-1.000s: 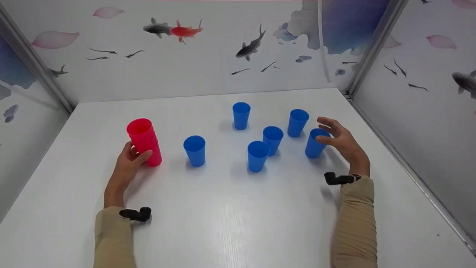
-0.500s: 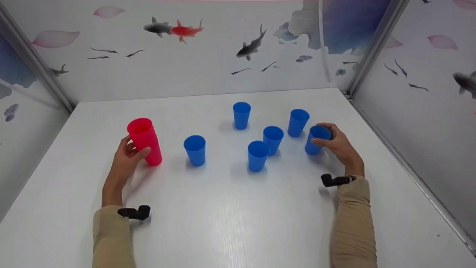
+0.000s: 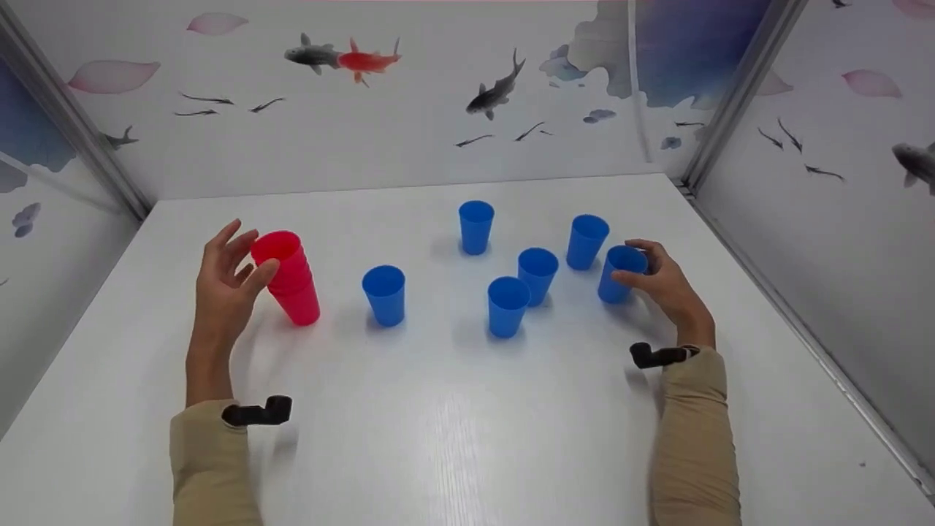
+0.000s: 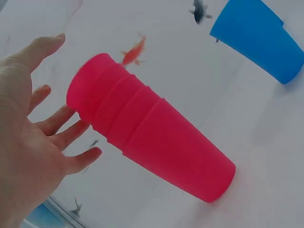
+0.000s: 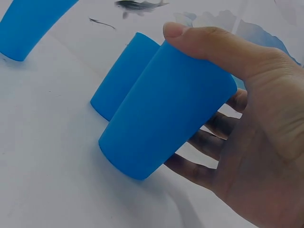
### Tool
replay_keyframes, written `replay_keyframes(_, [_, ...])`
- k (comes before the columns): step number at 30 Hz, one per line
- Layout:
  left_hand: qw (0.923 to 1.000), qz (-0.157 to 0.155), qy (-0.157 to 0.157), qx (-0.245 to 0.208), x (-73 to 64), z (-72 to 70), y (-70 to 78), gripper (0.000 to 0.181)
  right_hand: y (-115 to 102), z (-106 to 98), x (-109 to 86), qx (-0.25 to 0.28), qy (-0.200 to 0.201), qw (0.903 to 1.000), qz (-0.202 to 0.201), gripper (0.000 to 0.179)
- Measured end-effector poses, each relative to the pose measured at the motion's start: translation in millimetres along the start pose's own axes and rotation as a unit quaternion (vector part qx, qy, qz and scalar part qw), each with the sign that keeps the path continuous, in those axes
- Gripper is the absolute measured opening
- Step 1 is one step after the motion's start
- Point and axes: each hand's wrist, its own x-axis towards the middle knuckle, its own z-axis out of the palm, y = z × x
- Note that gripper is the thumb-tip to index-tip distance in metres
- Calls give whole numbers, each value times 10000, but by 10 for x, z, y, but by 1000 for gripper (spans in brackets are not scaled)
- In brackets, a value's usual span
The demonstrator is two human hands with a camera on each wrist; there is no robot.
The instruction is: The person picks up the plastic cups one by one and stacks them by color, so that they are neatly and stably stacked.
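In the right wrist view, fingers (image 5: pixel 204 142) wrap the blue cup (image 5: pixel 166 114).

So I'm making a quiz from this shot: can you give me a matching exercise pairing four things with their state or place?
Things:
1. red cup stack
2. right hand
3. left hand
4. farthest blue cup

States:
A. open, fingers spread
B. grips a blue cup
C. stands alone nearest the back wall
D. several nested, beside the left hand

Pairs: 1-D, 2-B, 3-A, 4-C

No readable text anywhere — cups plain (walls show only fish).
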Motion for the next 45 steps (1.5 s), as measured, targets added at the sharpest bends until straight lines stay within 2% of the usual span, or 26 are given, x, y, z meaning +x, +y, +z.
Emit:
replay_keyframes(5, [9989,422,171,58,-32,82,223,75,11,13,4,15,30,10000,-5,91])
replay_keyframes(7, [9984,552,120,53,-50,130,303,74,20,14,9,-13,31,10000,11,91])
replay_keyframes(11, [9979,625,-98,165,-93,251,417,75,33,8,10,-20,46,10000,38,90])
replay_keyframes(15, [9968,652,-409,198,-108,396,429,74,-40,16,-47,32,13,10000,29,88])
replay_keyframes(21, [9935,642,-928,119,-89,637,297,73,28,11,-14,239,-24,9997,-52,84])
replay_keyframes(25, [9923,482,-1121,198,-103,765,234,74,81,2,27,216,-41,9998,-13,83])
replay_keyframes(30, [9897,72,-1381,368,-92,888,141,77,78,1,10,143,-27,9999,35,83])
replay_keyframes(34, [9861,-219,-1582,457,-81,951,55,82,69,4,9,154,-25,9999,-7,83])
replay_keyframes(45, [9737,-772,-2041,656,-91,1059,-113,91,85,15,18,387,40,9992,-80,83])
